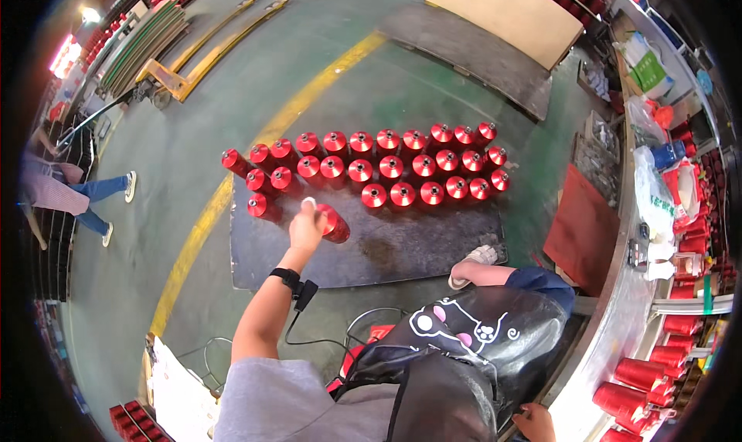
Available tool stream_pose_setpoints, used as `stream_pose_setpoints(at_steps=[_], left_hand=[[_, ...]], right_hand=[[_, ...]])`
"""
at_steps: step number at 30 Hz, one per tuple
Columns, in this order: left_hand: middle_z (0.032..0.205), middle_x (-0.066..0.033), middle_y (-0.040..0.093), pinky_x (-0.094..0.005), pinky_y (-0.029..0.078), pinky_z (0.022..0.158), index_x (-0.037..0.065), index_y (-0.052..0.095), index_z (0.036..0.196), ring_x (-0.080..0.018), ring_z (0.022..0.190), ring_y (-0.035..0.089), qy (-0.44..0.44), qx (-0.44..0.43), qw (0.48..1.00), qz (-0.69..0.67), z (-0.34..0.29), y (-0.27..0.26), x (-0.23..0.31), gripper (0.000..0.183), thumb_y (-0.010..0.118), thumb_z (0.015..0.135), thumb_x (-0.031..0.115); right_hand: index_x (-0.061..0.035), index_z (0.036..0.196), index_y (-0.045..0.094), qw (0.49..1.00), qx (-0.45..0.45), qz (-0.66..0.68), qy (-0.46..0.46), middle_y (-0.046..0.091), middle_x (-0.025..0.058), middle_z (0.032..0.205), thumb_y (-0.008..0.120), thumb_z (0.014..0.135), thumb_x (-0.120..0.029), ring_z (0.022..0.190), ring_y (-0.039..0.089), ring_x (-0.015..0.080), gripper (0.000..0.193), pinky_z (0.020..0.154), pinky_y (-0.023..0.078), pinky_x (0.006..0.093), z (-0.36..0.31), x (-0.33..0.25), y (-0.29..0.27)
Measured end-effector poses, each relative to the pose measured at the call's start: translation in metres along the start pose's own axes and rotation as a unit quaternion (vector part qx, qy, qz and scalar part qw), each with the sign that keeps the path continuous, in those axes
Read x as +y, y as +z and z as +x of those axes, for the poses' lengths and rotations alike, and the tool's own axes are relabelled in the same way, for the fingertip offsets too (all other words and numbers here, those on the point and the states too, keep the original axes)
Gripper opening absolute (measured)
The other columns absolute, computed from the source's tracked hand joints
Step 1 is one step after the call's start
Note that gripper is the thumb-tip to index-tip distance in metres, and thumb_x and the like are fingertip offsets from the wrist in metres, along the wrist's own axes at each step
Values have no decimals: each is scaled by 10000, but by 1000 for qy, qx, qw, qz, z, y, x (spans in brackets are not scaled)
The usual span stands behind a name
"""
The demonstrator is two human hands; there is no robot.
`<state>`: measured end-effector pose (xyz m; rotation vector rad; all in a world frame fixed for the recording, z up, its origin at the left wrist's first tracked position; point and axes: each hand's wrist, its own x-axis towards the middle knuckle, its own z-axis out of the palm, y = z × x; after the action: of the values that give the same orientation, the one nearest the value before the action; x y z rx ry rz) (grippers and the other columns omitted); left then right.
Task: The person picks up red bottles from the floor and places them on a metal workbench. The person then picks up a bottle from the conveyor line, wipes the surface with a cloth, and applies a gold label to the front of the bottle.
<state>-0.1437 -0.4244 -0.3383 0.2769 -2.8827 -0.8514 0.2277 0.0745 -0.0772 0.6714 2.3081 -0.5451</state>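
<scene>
Spreading beneath everything, a smooth grey-green floor is carrying a scuffed yellow stripe that is running diagonally past the work. Along the right side, a long workbench with a pale, hard-looking top is holding a mix of plastic bags and red items. A flat dark board, worn and stained, is lying on the floor ahead of the person, whose glossy black apron is creasing softly and showing white line drawings with pink patches.

On the board, red canisters are standing upright in three rough rows, the nearest one leaving a wide gap toward its left end. Each is repeating one shape: a round body, a shiny cone-like shoulder catching the light, and a small dark metallic stub on top.

One more red canister, glossy and darker low on its body, is tilting over the board at that gap, just in front of the rows; whether its base is touching the board, I cannot tell. The left hand is gripping it from the left, fingers curling closely against its side. The right hand is resting low beside the workbench, fingers loosely bending; whether they are holding anything, I cannot tell. A black band is circling the left wrist.
</scene>
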Motion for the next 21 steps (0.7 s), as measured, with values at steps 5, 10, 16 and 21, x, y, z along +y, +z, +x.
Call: stream_pose_setpoints(at_steps=[5,10,16,21], left_hand=[[793,-217,683,-531,514,688,28,510,1023,-434,764,662,-64,91,994,20,-8,-25,-72,376,657,857,331],[791,-214,689,-520,529,678,28,526,975,-423,753,671,-135,129,979,78,-11,-52,-169,360,658,847,338],[846,-236,688,-524,532,702,29,530,984,-425,803,671,-244,164,945,144,18,-61,-239,331,649,844,305],[897,-245,684,-539,528,720,48,531,1054,-435,846,669,-320,195,912,168,54,-79,-315,358,622,892,354]], right_hand=[[3,1005,655,995,-5,-103,12,667,257,949,605,884,-274,937,631,425,306,782,486,483,11,7,9],[-22,867,668,969,-11,-241,-54,667,229,833,555,887,-233,844,631,432,240,737,480,519,21,24,20],[-38,875,698,923,-110,-363,-71,691,207,850,538,831,-219,835,655,406,246,740,505,504,53,51,20],[-55,835,726,889,-113,-439,-59,699,191,827,562,779,-260,830,668,388,268,748,509,507,65,18,6]])
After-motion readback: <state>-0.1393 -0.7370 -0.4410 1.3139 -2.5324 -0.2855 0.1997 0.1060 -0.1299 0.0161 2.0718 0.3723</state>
